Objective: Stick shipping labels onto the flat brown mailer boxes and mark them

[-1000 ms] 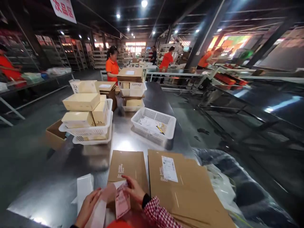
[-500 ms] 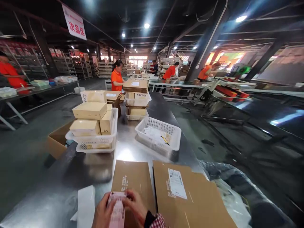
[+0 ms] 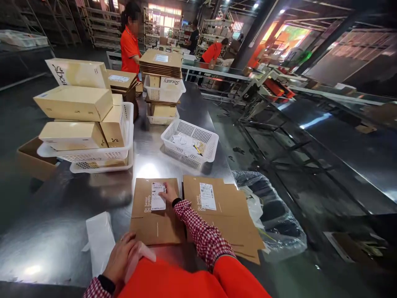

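My right hand (image 3: 170, 193) is at the right edge of a white shipping label (image 3: 158, 202), thumb and fingertips closed on it. The label lies on or just over the left flat brown carton (image 3: 145, 229), beside its printed words. Low at the left, my left hand (image 3: 122, 254) is closed round a thin pale pinkish sheet (image 3: 145, 251), which looks like label backing; part of the sheet is hidden by the hand. To the right lies a second pile of flat cartons (image 3: 229, 215), the top one carrying its own label (image 3: 207, 196).
White folded paper (image 3: 99, 236) lies at the left. Stacked white baskets (image 3: 128, 128) hold cream boxes (image 3: 74, 101); another basket (image 3: 190, 140) holds papers and a yellow pen. A plastic-lined bin (image 3: 279, 231) stands off the table's right edge. A co-worker (image 3: 128, 47) stands beyond the boxes.
My hands have parted: the right moved forward with the label to the left carton, the left drew back toward my body with the pale sheet. The view has tilted down and come closer.
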{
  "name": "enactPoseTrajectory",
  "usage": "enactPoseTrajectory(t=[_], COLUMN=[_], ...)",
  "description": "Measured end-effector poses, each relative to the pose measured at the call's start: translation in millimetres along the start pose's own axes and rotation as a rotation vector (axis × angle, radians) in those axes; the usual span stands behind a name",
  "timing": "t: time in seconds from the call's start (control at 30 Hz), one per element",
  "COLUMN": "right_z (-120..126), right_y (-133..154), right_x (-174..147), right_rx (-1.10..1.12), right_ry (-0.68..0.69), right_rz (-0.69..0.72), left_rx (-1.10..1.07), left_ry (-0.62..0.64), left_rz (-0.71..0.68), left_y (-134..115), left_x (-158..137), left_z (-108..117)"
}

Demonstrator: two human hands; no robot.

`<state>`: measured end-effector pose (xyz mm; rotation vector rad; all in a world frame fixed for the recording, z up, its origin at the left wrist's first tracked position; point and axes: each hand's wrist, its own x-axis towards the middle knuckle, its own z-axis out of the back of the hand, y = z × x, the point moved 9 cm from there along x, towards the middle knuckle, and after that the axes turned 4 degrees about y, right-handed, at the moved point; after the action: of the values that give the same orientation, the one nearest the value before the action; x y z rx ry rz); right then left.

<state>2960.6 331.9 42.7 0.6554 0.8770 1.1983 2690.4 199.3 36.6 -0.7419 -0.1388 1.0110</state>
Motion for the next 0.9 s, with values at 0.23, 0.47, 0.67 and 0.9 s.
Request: enactPoseTrajectory(t=[0.23,0.47,0.67,0.9], right_z=[-27.2,-66.7,-11.6,6.9], right_y=[-2.9,19.2,-32.7,-38.8], right_x=[-5.4,-32.5,-25.9,-39.3], right_rx=[-0.275,-0.618,-0.511,-0.286], right_ry=[0.087,0.074,-0.208,-0.187], right_rz=[-0.023,0.202,-0.343,-0.433], left_rx=[0.16,0.075,-0.083,-0.403], left_ry=[0.109,0.132,0.059,-0.053], left_rz=[-0.056,-0.014,0.03,0.2], left_y=[-6.3,-6.3,6.6,38.1], left_x=[7.9,6.3,7.3,13.6], left_z=[-17.6,-13.6,-14.3,-6.7])
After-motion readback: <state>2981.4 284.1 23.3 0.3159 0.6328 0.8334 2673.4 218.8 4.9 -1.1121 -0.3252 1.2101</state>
